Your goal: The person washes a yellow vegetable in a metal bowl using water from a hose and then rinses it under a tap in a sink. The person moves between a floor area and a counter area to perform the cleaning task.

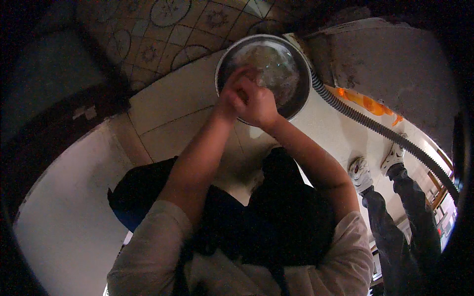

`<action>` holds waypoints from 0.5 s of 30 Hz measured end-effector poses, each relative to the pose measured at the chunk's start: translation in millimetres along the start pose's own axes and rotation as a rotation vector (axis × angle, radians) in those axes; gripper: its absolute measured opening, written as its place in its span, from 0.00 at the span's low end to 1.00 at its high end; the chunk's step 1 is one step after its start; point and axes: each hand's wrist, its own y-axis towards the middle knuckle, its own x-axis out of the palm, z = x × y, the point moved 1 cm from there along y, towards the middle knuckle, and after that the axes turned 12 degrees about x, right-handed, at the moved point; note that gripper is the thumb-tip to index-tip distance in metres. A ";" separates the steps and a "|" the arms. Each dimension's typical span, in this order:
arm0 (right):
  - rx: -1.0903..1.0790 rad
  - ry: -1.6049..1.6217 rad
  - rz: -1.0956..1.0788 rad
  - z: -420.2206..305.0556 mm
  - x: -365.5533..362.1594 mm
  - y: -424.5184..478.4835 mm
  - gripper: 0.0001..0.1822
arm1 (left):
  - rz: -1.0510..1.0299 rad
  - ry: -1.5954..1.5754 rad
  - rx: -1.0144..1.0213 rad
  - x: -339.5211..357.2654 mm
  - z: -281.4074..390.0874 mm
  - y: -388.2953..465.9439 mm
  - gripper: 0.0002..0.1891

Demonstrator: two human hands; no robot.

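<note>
A round metal basin [306, 85] stands on pale floor tiles in front of my bent knees. Cloudy, shiny liquid [278, 72] lies inside it. My left hand [239, 83] reaches over the basin's near left side, blurred, its fingers partly covered by the other hand. Against it presses my right hand [259, 105], fingers curled, above the near rim. A small dark brown patch shows between the two hands; whether it is a held thing or shadow is unclear. The hands and wrists hide part of the near left rim.
A grey corrugated hose [355, 114] runs from beside the basin to the lower right. Near it lies an orange translucent thing [364, 103], below a large grey surface [392, 66]. Another person's white clog [361, 172] and trouser legs are at right. Patterned tiles [148, 48] lie beyond.
</note>
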 end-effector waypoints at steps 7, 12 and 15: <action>-0.054 -0.212 0.114 19.7 4.9 30.2 0.13 | -0.114 0.211 0.030 27.2 12.2 18.8 0.20; -0.046 -0.554 0.025 101.3 -19.7 78.0 0.20 | 0.389 -0.033 -0.396 44.4 -11.3 21.4 0.26; 0.467 -0.311 -0.054 77.2 -28.2 81.3 0.25 | 0.452 -0.056 -0.337 29.7 -0.4 16.5 0.26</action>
